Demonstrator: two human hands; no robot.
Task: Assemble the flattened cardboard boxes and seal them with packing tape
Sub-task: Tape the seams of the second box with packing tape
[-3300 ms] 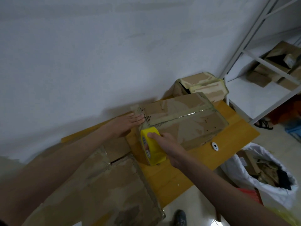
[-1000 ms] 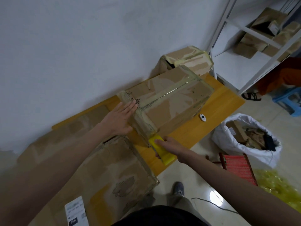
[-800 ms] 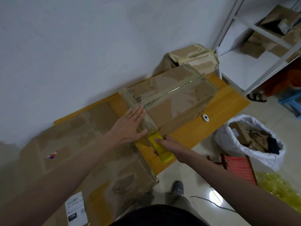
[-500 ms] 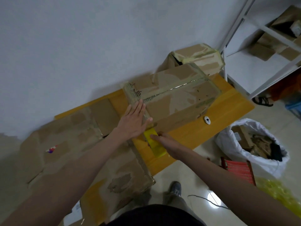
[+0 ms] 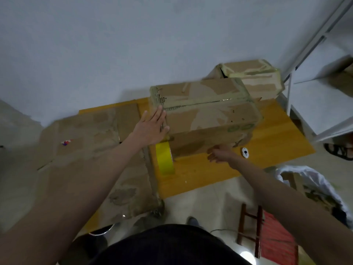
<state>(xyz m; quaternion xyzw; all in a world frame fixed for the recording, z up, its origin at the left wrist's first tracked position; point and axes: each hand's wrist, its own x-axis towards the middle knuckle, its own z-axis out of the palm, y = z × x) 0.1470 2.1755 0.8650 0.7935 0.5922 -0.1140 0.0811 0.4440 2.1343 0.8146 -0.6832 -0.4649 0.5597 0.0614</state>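
Motion blur softens the whole scene, and the right edge cuts off the white shelf rack (image 5: 305, 104) and the white bag (image 5: 313, 180) on the floor. One assembled cardboard box (image 5: 206, 111) sits on the yellow bench (image 5: 267, 134), a second box (image 5: 254, 79) behind it. The left hand (image 5: 152, 129) presses flat, fingers spread, on the box's near end. One yellow tape roll (image 5: 165, 159) hangs just below that hand, its strip hidden. The right hand (image 5: 219, 154) is open, holding nothing, beside the box's front. Flattened cardboard (image 5: 91, 142) covers the left; the sheets can't be counted.
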